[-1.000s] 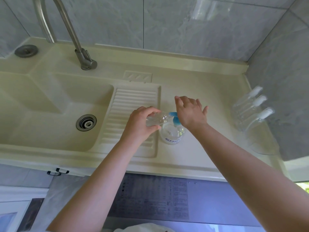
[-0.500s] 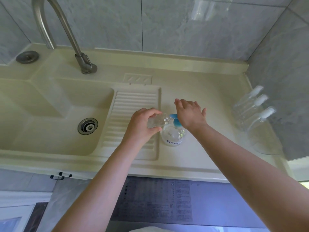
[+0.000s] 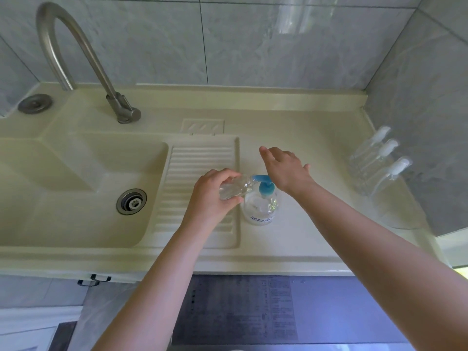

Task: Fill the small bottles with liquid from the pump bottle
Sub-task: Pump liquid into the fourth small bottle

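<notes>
The left hand (image 3: 215,196) kept its grip clamped round a small bottle (image 3: 234,190), tilted, mouth at the blue spout. Just right, the right hand (image 3: 286,171), fingers apart, pressed the pump bottle (image 3: 260,206) on the tabletop (image 3: 304,236). Slow, full strokes would probably avoid spills.

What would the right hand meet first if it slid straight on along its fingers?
Probably nothing close: the right hand points up-left over bare counter, toward the faucet base; depth unclear.

Grey marble-tile walls (image 3: 253,41); cream sink counter (image 3: 291,244); steel faucet (image 3: 76,54).
</notes>
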